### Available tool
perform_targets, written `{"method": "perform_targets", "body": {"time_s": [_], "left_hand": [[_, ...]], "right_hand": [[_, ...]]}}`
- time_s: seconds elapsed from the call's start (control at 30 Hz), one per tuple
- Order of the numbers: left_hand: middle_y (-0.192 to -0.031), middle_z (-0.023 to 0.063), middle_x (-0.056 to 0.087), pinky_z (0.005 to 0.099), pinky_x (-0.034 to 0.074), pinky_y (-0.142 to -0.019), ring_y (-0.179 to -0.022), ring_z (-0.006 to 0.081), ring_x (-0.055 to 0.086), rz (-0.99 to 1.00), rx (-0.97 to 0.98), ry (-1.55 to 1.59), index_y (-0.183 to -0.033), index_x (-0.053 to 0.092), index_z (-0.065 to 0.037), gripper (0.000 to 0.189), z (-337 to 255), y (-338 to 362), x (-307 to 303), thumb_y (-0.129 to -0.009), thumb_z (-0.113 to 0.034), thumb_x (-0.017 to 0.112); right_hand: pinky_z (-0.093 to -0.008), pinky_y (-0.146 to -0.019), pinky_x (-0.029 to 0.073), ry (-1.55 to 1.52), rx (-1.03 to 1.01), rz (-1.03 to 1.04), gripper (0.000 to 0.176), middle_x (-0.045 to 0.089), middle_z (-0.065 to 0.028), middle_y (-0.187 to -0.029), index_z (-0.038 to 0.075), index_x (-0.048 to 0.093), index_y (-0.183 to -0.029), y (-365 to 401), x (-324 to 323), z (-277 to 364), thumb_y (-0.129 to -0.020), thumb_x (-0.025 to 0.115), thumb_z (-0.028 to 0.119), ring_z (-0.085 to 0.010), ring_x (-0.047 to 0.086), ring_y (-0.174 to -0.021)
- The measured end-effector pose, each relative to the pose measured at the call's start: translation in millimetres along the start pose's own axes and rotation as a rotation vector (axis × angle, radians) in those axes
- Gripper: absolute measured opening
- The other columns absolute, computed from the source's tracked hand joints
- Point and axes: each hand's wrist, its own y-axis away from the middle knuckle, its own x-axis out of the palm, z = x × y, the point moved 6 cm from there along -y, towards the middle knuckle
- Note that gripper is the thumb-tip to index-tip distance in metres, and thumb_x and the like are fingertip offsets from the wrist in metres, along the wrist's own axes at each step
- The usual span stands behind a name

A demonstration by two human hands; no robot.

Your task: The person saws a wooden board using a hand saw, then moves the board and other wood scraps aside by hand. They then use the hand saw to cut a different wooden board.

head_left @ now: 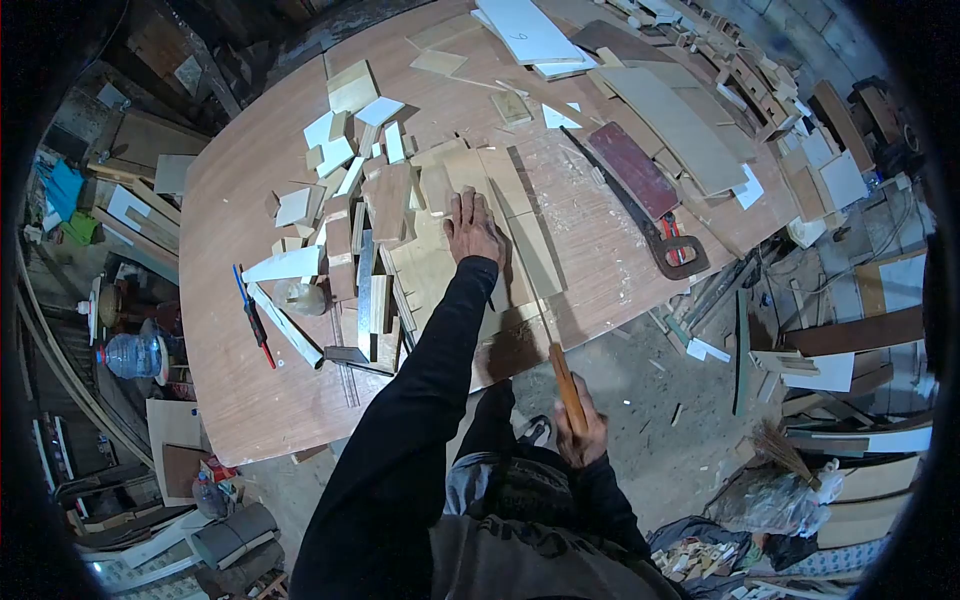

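Observation:
My left hand (472, 230) lies flat with fingers stretched out, pressing on thin light wood boards near the middle of the table. Low at the table's front edge, my right hand (583, 432) is wrapped around the orange-brown wooden handle of a handsaw (568, 385). Its narrow blade, seen edge-on, points up to the end of a long wood strip (537, 255) beside my left hand. Left of that hand stand several wood blocks (388, 202) and a metal try square (366, 290).
A clamp (683, 256) and a dark red block (633, 168) lie at right on the table (240, 400). White and wooden offcuts (296, 207) are scattered at left, near a blue-and-red pen-like tool (255, 318). Long panels (680, 125) lie at the back right.

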Motion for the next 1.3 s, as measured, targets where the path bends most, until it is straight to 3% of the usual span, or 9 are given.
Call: {"method": "perform_targets", "body": {"time_s": [0.23, 0.33, 0.5, 0.6, 0.73, 0.8, 1.13, 1.2, 1.3], "left_hand": [[-0.154, 0.0066, 0.031, 0.0583, 0.024, -0.11, -0.144, 0.0319, 0.022, -0.054, 0.046, 0.035, -0.138, 0.047, -0.007, 0.049, 1, 0, -1, -0.09, -0.02, 0.05], [-0.153, 0.0069, 0.031, 0.0568, 0.025, -0.111, -0.143, 0.0326, 0.022, -0.033, 0.05, 0.036, -0.137, 0.047, -0.007, 0.049, 2, -2, -1, -0.09, -0.018, 0.05], [-0.153, 0.008, 0.031, 0.0553, 0.026, -0.111, -0.144, 0.0337, 0.021, -0.02, 0.028, 0.039, -0.138, 0.046, -0.006, 0.05, 2, 0, -1, -0.089, -0.018, 0.05], [-0.153, 0.0091, 0.03, 0.0549, 0.026, -0.11, -0.144, 0.0337, 0.02, -0.05, 0.081, 0.017, -0.138, 0.045, -0.004, 0.051, 1, -2, -1, -0.088, -0.018, 0.051], [-0.153, 0.0097, 0.03, 0.0542, 0.027, -0.11, -0.144, 0.0332, 0.019, -0.036, 0.085, 0.032, -0.138, 0.045, -0.004, 0.054, 3, 1, 1, -0.086, -0.017, 0.052], [-0.153, 0.0096, 0.03, 0.0538, 0.027, -0.11, -0.144, 0.0333, 0.019, -0.032, 0.069, 0.034, -0.138, 0.045, -0.004, 0.054, 2, -3, 4, -0.086, -0.016, 0.052], [-0.153, 0.01, 0.03, 0.0538, 0.025, -0.112, -0.144, 0.0346, 0.021, -0.05, 0.069, 0.076, -0.138, 0.045, -0.004, 0.056, 5, -1, 2, -0.084, -0.015, 0.053], [-0.153, 0.0104, 0.03, 0.054, 0.025, -0.112, -0.144, 0.0349, 0.02, -0.036, 0.075, 0.07, -0.138, 0.045, -0.004, 0.055, 4, 3, 3, -0.085, -0.015, 0.052], [-0.152, 0.011, 0.031, 0.0543, 0.025, -0.112, -0.143, 0.0355, 0.022, -0.053, 0.087, 0.086, -0.138, 0.045, -0.003, 0.054, 3, -2, 4, -0.085, -0.014, 0.052]], "right_hand": [[-0.034, -0.068, 0.055, 0.025, -0.007, 0.047, 0.042, 0.066, -0.0189, -0.108, 0.001, 0.052, -0.129, 14, -14, 9, -0.092, 0.061, 0.016, -0.0275, 0.069, -0.075], [-0.0293, -0.06, 0.052, -0.013, -0.061, -0.026, 0.037, 0.066, -0.0151, -0.098, 0.003, 0.055, -0.125, 12, -14, 18, -0.093, 0.059, 0.02, -0.0205, 0.065, -0.066], [-0.0285, -0.062, 0.053, -0.11, 0.16, 0.046, 0.034, 0.066, -0.0169, -0.108, 0.001, 0.058, -0.122, 11, -16, 22, -0.092, 0.06, 0.016, -0.0213, 0.066, -0.071], [-0.0291, -0.063, 0.053, 0.013, -0.001, -0.026, 0.034, 0.066, -0.0166, -0.11, 0.0, 0.058, -0.121, 11, -12, 15, -0.092, 0.06, 0.018, -0.0224, 0.068, -0.073], [-0.031, -0.064, 0.054, 0.052, 0.038, -0.041, 0.034, 0.066, -0.0172, -0.111, 0.0, 0.058, -0.12, 14, -4, -6, -0.091, 0.062, 0.017, -0.0241, 0.069, -0.075], [-0.035, -0.062, 0.054, 0.076, -0.066, -0.038, 0.042, 0.067, -0.017, -0.093, 0.007, 0.052, -0.132, 16, 0, -6, -0.094, 0.058, 0.024, -0.0254, 0.067, -0.065], [-0.0345, -0.063, 0.054, 0.104, -0.102, -0.107, 0.044, 0.067, -0.0147, -0.088, 0.008, 0.052, -0.132, 21, 0, -16, -0.092, 0.062, 0.024, -0.0258, 0.068, -0.067], [-0.0333, -0.067, 0.055, -0.026, 0.107, -0.032, 0.044, 0.068, -0.0152, -0.094, 0.005, 0.054, -0.131, 24, 5, -37, -0.092, 0.062, 0.024, -0.0233, 0.069, -0.072], [-0.0322, -0.07, 0.055, 0.0, 0.069, -0.027, 0.042, 0.069, -0.0157, -0.103, 0.003, 0.055, -0.129, 39, -3, -27, -0.092, 0.062, 0.021, -0.0213, 0.069, -0.078]]}}
